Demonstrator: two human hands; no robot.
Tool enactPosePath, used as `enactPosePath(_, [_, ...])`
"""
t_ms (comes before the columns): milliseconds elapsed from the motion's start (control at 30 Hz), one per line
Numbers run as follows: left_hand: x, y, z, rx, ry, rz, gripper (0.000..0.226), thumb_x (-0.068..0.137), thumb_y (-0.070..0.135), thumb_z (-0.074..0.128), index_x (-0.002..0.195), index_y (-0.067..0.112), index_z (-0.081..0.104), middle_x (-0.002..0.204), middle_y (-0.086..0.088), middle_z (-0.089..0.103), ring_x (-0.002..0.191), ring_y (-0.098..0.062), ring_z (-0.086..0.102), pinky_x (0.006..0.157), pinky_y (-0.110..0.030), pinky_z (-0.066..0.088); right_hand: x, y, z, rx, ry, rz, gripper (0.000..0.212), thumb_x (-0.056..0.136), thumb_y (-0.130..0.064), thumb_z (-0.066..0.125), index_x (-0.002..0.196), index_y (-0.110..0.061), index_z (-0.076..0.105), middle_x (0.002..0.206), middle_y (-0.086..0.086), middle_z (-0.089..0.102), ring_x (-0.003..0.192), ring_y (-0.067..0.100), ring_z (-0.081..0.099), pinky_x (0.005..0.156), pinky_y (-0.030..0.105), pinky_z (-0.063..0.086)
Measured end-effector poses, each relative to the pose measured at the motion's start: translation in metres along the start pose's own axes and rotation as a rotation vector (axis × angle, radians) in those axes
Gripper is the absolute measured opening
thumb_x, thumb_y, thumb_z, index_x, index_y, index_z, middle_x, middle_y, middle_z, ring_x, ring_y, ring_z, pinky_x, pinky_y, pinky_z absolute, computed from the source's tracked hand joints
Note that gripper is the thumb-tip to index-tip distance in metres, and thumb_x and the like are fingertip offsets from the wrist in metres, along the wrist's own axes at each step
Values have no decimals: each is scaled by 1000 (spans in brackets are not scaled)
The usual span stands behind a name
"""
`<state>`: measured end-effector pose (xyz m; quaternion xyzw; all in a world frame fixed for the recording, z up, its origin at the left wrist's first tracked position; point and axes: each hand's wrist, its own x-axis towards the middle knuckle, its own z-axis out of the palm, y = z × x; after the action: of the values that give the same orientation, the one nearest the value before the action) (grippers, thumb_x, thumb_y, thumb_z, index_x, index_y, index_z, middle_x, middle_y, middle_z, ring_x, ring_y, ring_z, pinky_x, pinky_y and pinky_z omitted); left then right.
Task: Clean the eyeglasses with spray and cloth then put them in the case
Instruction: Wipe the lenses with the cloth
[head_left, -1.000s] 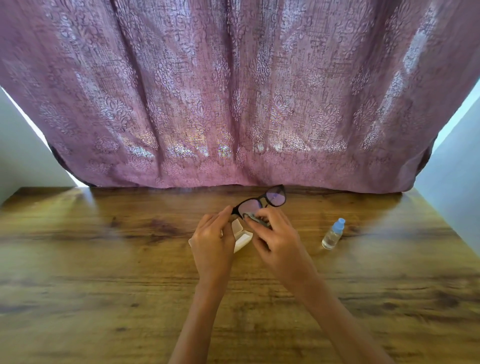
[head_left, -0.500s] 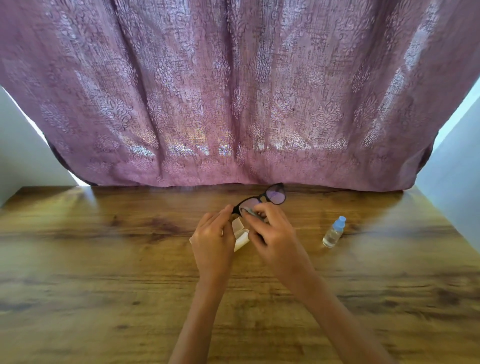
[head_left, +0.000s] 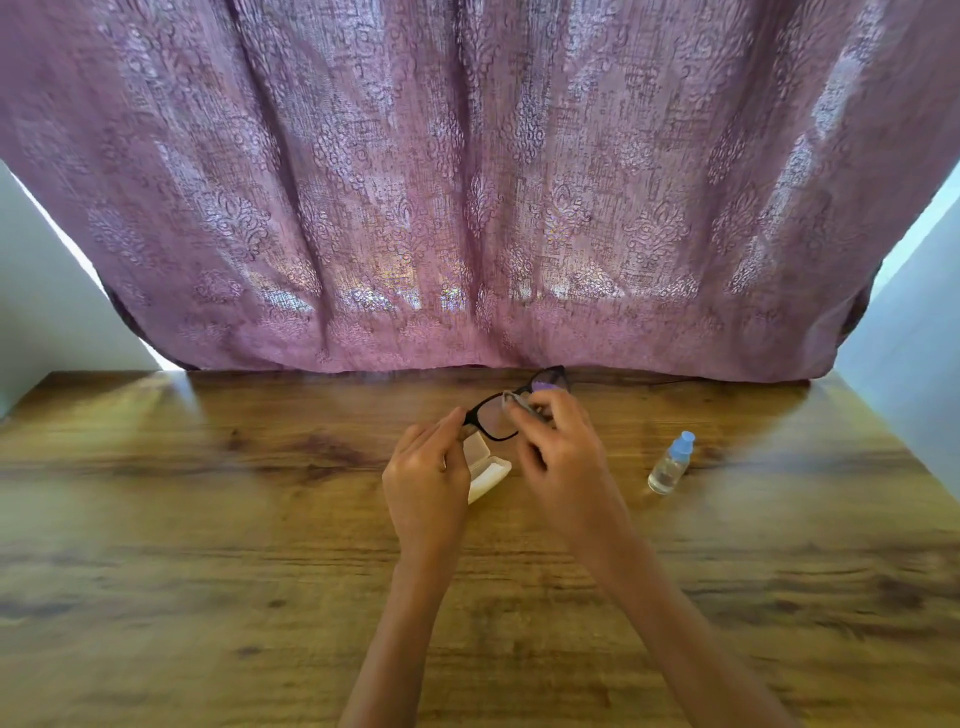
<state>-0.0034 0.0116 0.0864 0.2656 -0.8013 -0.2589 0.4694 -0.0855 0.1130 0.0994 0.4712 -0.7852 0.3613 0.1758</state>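
Note:
Black-framed eyeglasses (head_left: 545, 382) are held above the wooden table (head_left: 208, 519), tilted up to the right. My left hand (head_left: 426, 478) pinches the frame's left end. My right hand (head_left: 558, 452) presses a small grey cloth (head_left: 522, 402) against the left lens, between thumb and fingers. A white glasses case (head_left: 488, 470) lies open on the table under my hands, partly hidden by them. A small clear spray bottle (head_left: 670, 465) with a blue cap stands to the right of my right hand.
A mauve patterned curtain (head_left: 478, 182) hangs along the table's far edge. Pale walls (head_left: 914, 322) flank both sides of the table.
The cloth in my right hand has slid up along the left lens. The glasses are raised slightly. My left hand has stayed on the frame's end.

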Motion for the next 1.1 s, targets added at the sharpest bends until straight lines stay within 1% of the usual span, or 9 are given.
enactPosePath(67, [0,0,1,-13,8,-10,32,79,12,47,94,6,74,75,-4,71,72,-10,55,64,-13,36,2,2,0,-14,7,23,34,82,4,63,115,2,64,104,11,55,98,21,54,83,30,50])
enactPosePath(233, [-2,-3,4,32,-4,-1,26,79,8,54,95,7,75,74,-3,70,76,-11,53,64,-12,34,-3,-12,-1,4,-39,-100,31,85,-1,59,115,1,64,104,9,55,99,14,49,92,14,37])
enactPosePath(333, [-1,-4,3,22,3,4,27,80,9,53,95,6,74,74,-4,70,75,-11,53,64,-12,34,-2,-11,0,7,-45,-88,33,84,2,62,116,1,64,105,9,55,100,15,50,91,16,38])
enactPosePath(500, [-1,-3,2,4,2,-8,33,80,13,46,95,6,74,74,-3,70,73,-10,54,65,-10,34,3,-1,0,-24,-4,10,34,81,6,63,115,1,65,102,12,55,95,21,54,80,26,50])
enactPosePath(667, [-1,-5,2,31,-9,-11,25,80,10,55,96,7,75,76,-3,71,71,-9,55,65,-9,34,-4,-16,2,11,-66,-105,31,89,-4,53,118,1,62,107,8,55,101,13,48,95,10,33])
enactPosePath(733, [-1,-5,1,28,-7,-9,27,81,11,52,97,7,74,76,-2,71,69,-9,56,65,-9,34,-1,-14,3,12,-48,-85,32,88,0,57,119,0,62,107,9,55,102,15,48,94,15,37])
enactPosePath(833, [0,-4,-1,13,2,-30,29,80,9,51,97,8,74,75,-2,70,71,-8,54,65,-9,34,5,-6,2,-19,-26,-25,33,86,4,57,119,2,62,105,12,54,98,20,50,82,23,45])
enactPosePath(1033, [1,-6,-1,1,9,-79,35,81,16,45,98,9,74,76,-2,71,71,-9,55,63,-11,35,-4,-6,5,-12,7,15,31,81,4,65,112,3,66,100,10,56,95,18,52,83,20,44])
enactPosePath(1100, [2,-7,0,8,6,-82,31,80,12,49,97,8,74,76,-2,71,69,-8,54,64,-10,35,-8,-11,6,2,7,-26,28,84,-1,60,112,3,66,99,9,56,93,16,52,83,21,45])
